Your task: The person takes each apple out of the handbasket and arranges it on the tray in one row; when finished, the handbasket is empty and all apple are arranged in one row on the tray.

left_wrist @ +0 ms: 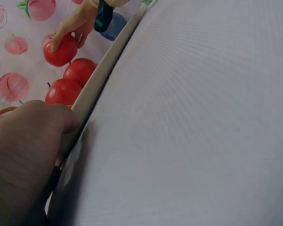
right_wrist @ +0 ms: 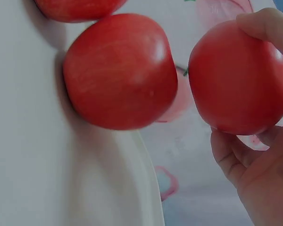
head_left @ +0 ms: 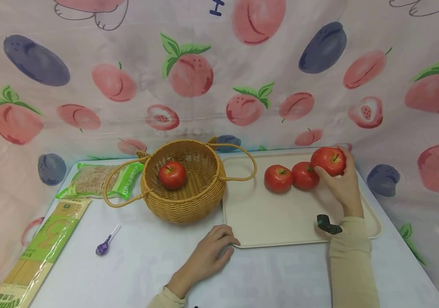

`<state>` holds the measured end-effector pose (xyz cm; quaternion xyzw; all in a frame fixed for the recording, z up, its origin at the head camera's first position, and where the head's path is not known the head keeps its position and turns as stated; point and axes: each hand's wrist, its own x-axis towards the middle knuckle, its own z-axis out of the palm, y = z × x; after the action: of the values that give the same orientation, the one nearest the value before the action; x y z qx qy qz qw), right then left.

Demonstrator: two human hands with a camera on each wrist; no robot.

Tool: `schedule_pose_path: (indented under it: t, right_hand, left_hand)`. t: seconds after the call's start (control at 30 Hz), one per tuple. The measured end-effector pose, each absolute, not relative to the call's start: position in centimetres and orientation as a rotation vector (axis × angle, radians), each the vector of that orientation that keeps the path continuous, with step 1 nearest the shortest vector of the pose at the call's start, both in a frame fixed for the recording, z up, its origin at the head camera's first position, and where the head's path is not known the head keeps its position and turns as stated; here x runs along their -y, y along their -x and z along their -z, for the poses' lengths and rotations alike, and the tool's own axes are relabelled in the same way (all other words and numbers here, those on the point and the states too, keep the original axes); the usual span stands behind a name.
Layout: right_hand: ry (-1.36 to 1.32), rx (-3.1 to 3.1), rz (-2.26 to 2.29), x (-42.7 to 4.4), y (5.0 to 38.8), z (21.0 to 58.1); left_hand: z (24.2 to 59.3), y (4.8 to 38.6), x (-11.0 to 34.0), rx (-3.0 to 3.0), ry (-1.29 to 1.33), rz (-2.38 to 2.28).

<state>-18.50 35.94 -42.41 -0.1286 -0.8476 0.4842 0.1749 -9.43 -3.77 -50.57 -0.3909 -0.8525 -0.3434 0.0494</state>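
The right hand gripped an apple, partly hiding it. The left hand, loosely relaxed, touched the tray.

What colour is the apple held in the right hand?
The apple is red, yellowish around the stem; clearest in the head view.

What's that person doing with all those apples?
The person's right hand is holding a red apple up above the tray. Two more apples sit side by side on the tray. Another one, the basket apple, is inside the wicker basket. The left hand is touching the tray's near left corner.
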Motion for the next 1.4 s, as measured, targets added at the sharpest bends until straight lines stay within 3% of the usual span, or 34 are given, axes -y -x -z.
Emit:
schedule_pose_path:
  t: [1.4]
  right_hand:
    - [0.424,2.584,-1.294,-39.2,18.4,47.2]
  left_hand:
    - [50.8,9.5,3.7,2.582,1.205,1.014]
